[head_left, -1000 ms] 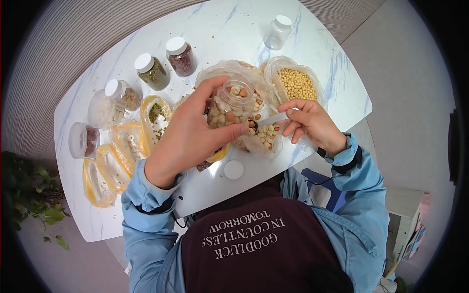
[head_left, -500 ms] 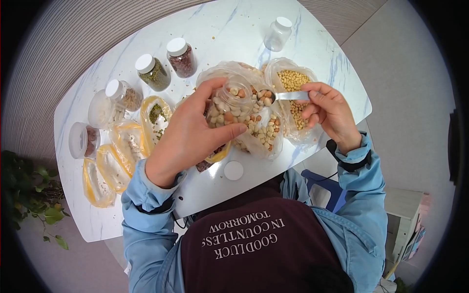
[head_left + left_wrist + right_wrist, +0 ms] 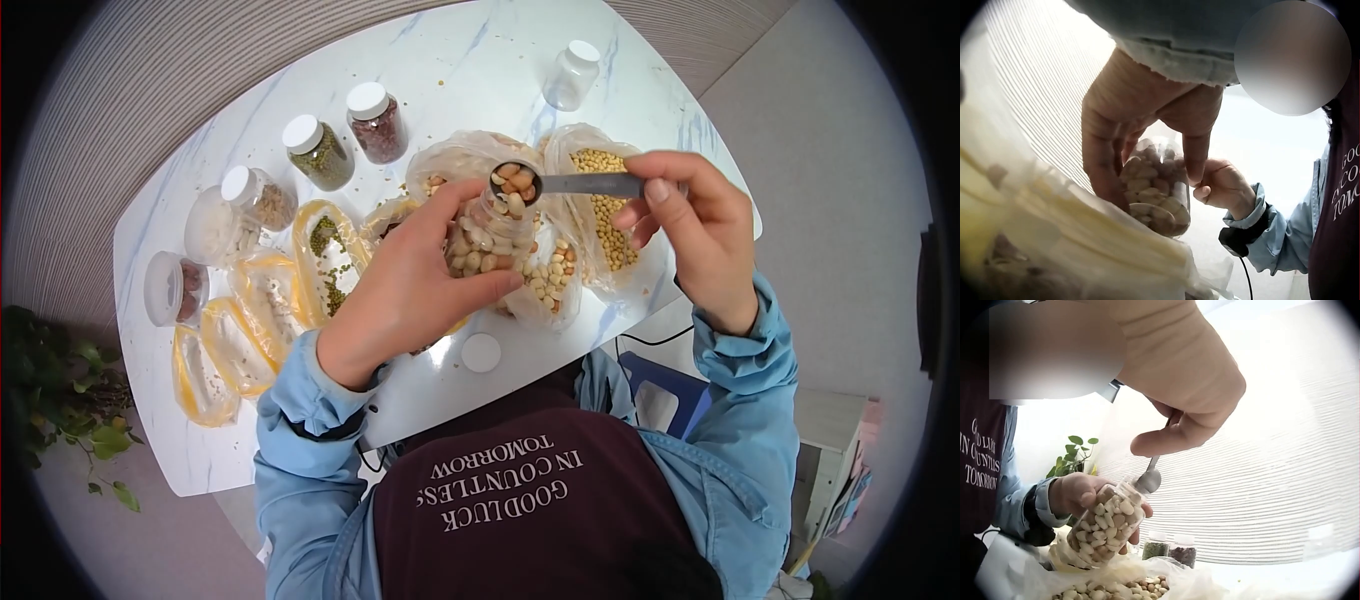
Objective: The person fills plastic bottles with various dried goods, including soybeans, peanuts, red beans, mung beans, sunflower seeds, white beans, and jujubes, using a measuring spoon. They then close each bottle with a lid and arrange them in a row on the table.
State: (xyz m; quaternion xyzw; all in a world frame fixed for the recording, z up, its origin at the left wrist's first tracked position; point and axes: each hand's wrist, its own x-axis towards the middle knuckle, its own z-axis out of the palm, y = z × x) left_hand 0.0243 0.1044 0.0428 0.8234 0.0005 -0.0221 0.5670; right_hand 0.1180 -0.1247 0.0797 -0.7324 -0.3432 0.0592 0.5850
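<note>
My left hand (image 3: pixel 400 290) grips a clear jar (image 3: pixel 485 250) of pale and reddish-brown peanuts, fingers and thumb around its sides. In the right wrist view the jar (image 3: pixel 1107 528) is tilted, mouth toward the right. My right hand (image 3: pixel 708 225) pinches the handle of a metal measuring spoon (image 3: pixel 597 184). The spoon's round bowl, heaped with peanuts (image 3: pixel 514 180), is right at the jar's mouth. Below the jar lies an open plastic bag of peanuts (image 3: pixel 552 275). A round white lid (image 3: pixel 481 353) lies near the table's front edge.
A bag of yellow beans (image 3: pixel 612 225) lies right of the peanuts. Capped jars of green beans (image 3: pixel 322 160) and dark red beans (image 3: pixel 378 130) stand behind. Yellow-edged bags (image 3: pixel 240 345) and more tubs are at left. A capped clear jar (image 3: pixel 571 80) stands far right.
The spoon has come up out of the peanut bag with a load, swung right, then moved back left to the jar's mouth. The jar has shifted slightly right and down in the left hand.
</note>
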